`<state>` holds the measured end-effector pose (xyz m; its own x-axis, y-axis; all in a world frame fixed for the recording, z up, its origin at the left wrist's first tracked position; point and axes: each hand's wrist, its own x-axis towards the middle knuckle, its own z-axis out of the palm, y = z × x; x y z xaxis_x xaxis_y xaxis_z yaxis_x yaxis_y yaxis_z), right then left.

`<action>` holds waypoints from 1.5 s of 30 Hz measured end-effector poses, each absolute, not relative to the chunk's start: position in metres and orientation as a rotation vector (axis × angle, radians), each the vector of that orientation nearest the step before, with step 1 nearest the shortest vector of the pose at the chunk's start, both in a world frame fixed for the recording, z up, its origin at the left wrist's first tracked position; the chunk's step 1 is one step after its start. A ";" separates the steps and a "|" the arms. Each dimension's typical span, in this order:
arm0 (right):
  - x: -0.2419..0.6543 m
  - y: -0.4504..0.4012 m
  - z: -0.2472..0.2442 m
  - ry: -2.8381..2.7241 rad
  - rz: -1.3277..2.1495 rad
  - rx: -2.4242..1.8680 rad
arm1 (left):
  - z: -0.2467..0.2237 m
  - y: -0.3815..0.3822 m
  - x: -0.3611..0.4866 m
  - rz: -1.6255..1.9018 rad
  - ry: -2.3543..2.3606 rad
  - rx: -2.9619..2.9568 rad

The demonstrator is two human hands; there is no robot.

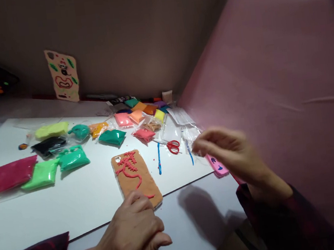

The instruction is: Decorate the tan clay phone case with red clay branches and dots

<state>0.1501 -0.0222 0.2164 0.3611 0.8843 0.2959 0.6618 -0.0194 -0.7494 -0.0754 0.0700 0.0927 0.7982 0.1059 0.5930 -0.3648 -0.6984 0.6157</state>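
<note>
At the near edge of a glossy white board (82, 208), a rectangular phone-case-shaped piece faced with tan clay (145, 172) lies flat, its near end extending past the board's dark border. A branching relief of thin red clay (129, 161) runs down its face, and an opening is visible at the far left corner.

Handling: the piece is probably light, with a stiff shell beneath a soft facing. The facing is likely to dent under pressure; the thin red strands appear the most fragile part and may smear or lift. Grip by the long side edges, keeping fingertips off the relief.

Hand state: the left hand (134, 230) is over the near end, fingers curled and thumb extended; whether it grips or presses anything cannot be determined. The right hand (233, 147) is raised, fingers bent inward and blurred; its contents, if any, cannot be determined.

Surface: a slim blue plastic tool (159, 158) and red-handled scissors (173, 147) lie right of the piece. Glossy packets of coloured material, including a dark green one (112, 137), occupy the far side and left.

Room: a dim brownish wall (131, 36) stands behind; a pink wall-like surface (269, 67) rises at right. Lighting is uneven.
</note>
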 end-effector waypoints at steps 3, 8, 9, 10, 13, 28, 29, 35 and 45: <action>0.154 -0.033 0.190 -1.489 0.453 -1.930 | 0.092 0.069 -0.077 0.745 -0.189 2.229; 0.165 -0.046 0.189 -0.861 0.459 -1.546 | 0.090 0.073 -0.076 0.721 -0.246 2.250; 0.166 -0.046 0.196 -0.787 0.401 -1.417 | 0.089 0.075 -0.075 0.703 -0.262 2.269; 0.167 -0.045 0.203 -0.723 0.364 -1.301 | 0.088 0.076 -0.074 0.691 -0.282 2.286; 0.165 -0.039 0.224 -0.701 0.345 -1.042 | 0.085 0.081 -0.073 0.713 -0.334 2.299; 0.164 -0.053 0.241 -0.759 0.122 -1.199 | 0.082 0.072 -0.078 0.926 -0.280 2.165; 0.163 -0.051 0.233 -0.757 0.165 -1.251 | 0.083 0.072 -0.078 0.931 -0.287 2.169; 0.162 -0.017 0.174 -1.097 0.157 -1.785 | 0.091 0.068 -0.075 0.951 -0.270 2.182; 0.187 0.008 0.149 -1.274 -0.054 -2.073 | 0.117 0.073 -0.081 0.867 -0.241 2.366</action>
